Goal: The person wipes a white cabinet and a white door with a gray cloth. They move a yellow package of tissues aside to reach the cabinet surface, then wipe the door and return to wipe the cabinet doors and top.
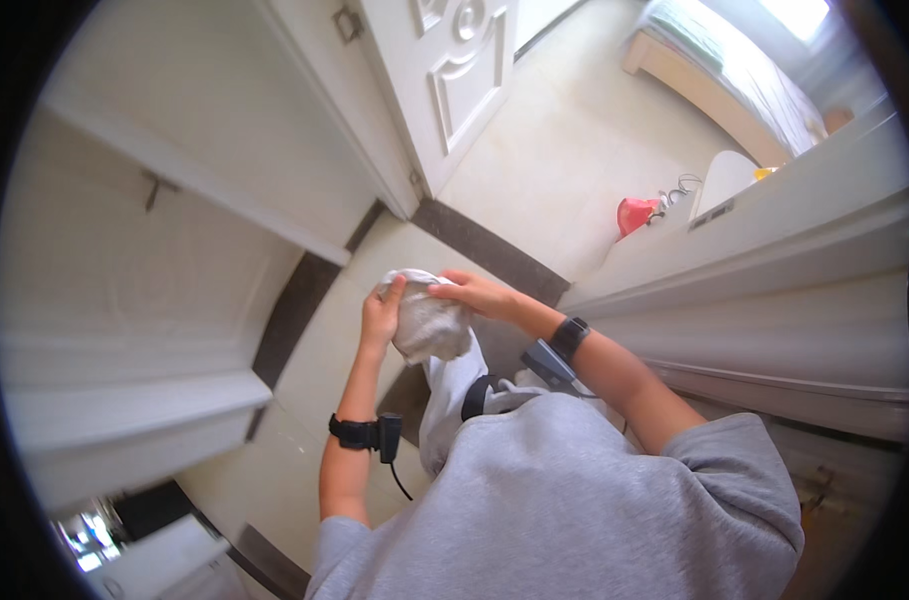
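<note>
Both hands grip a crumpled greyish-white cloth (431,325) in front of my body, above the floor. My left hand (380,314) pinches its left edge, thumb on top. At the upper right edge, my right hand (477,293) is closed on the fabric, with the thumb and fingers pressed together. A whiter rim shows along the top between the hands, and the lower part hangs loose in folds. My fingers beneath the cloth are hidden. I cannot make out exactly what kind of cloth it is.
Ahead, a white panelled door (449,85) stands open at a dark threshold strip (494,248). Beyond it are a bed (714,85) and a red object (635,215) on the floor. White doors and frames flank me on the left; a white door (754,270) is close on the right.
</note>
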{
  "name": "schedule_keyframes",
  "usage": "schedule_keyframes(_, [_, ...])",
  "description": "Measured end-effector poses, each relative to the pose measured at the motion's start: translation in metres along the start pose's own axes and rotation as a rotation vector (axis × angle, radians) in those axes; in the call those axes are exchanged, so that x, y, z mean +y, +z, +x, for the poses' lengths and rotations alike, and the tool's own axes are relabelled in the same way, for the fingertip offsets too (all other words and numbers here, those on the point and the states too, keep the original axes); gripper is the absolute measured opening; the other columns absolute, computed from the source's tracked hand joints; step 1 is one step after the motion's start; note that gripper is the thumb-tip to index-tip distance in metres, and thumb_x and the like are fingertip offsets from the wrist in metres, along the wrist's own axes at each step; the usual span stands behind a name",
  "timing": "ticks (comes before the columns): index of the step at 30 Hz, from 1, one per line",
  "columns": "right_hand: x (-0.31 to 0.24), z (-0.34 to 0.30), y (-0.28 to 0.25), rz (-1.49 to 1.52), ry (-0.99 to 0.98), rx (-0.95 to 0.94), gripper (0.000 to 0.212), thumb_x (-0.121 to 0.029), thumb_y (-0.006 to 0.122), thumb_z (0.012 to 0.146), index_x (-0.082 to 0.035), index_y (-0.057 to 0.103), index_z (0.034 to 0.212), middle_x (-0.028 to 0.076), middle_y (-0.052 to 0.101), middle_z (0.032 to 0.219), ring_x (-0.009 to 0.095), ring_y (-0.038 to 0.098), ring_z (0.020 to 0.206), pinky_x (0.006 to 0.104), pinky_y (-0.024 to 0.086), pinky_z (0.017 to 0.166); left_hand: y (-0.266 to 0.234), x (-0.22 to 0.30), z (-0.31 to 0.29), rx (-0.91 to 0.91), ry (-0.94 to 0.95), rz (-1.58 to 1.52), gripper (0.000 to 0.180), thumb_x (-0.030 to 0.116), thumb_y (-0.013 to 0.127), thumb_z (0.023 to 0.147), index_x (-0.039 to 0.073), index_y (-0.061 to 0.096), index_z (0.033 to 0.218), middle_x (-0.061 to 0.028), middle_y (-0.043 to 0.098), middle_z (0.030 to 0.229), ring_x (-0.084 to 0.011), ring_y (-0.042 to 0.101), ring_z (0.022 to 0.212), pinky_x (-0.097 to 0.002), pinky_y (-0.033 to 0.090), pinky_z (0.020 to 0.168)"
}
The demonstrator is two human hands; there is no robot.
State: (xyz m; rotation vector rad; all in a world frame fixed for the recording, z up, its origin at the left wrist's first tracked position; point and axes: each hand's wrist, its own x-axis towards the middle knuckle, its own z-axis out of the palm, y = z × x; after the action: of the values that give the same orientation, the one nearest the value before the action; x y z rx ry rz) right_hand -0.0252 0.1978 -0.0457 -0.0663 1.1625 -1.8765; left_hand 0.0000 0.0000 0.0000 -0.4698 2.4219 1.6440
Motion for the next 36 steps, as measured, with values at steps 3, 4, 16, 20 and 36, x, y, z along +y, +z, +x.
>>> schedule_keyframes(3, [-0.057, 0.061, -0.021, 0.019, -0.041, 0.202, 0.036, -0.037, 0.056, 0.088, -0.004, 0.063, 0.1, 0.0, 0.06, 0.089, 0.008, 0.053, 0.082, 0.0232, 0.043, 0.073, -0.016, 0.038, 0.106, -0.207, 0.0, -0.04, 0.048, 0.046, 0.06, 0.084, -0.002, 0.063, 0.093, -0.004, 0.063, 0.085, -0.011, 0.055, 0.078, -0.026, 0.045, 0.072])
schedule_keyframes(4, [-0.064, 0.071, -0.028, -0.03, -0.047, 0.25, 0.037, -0.038, 0.056, 0.089, -0.004, 0.063, 0.101, 0.0, 0.06, 0.089, 0.007, 0.052, 0.083, 0.0229, 0.043, 0.074, -0.015, 0.043, 0.125, -0.26, -0.023, -0.043, 0.05, 0.046, 0.061, 0.084, -0.001, 0.061, 0.099, -0.005, 0.062, 0.091, -0.0115, 0.055, 0.083, -0.0263, 0.045, 0.074])
schedule_keyframes(16, [-0.182, 0.126, -0.166, 0.554, -0.638, 0.817, 0.038, -0.034, 0.046, 0.095, -0.001, 0.057, 0.108, 0.001, 0.06, 0.095, 0.008, 0.052, 0.086, 0.0233, 0.043, 0.079, 0.095, 0.152, 0.341, -0.773, -0.054, -0.17, 0.053, 0.025, 0.067, 0.083, 0.003, 0.044, 0.125, -0.0042, 0.056, 0.112, -0.0134, 0.053, 0.102, -0.0272, 0.042, 0.088])
schedule_keyframes(20, [-0.238, 0.124, -0.241, 0.263, -0.784, 1.076, 0.04, -0.038, 0.047, 0.094, -0.001, 0.061, 0.101, 0.0, 0.059, 0.088, 0.006, 0.048, 0.08, 0.0218, 0.04, 0.072, 0.159, 0.205, 0.408, -0.796, 0.183, -0.171, 0.044, 0.022, 0.066, 0.083, 0.003, 0.05, 0.12, -0.0033, 0.058, 0.107, -0.0111, 0.052, 0.098, -0.0257, 0.042, 0.086])
schedule_keyframes(36, [-0.452, 0.095, -0.596, 0.745, -0.918, 1.195, 0.029, -0.027, 0.041, 0.096, -0.002, 0.056, 0.093, 0.003, 0.059, 0.085, 0.014, 0.056, 0.08, 0.0284, 0.047, 0.072, 0.41, 0.319, 0.719, -0.625, -0.037, -0.326, 0.057, 0.039, 0.059, 0.085, 0.01, 0.037, 0.129, -0.0077, 0.052, 0.116, -0.0183, 0.052, 0.105, -0.0378, 0.043, 0.087])
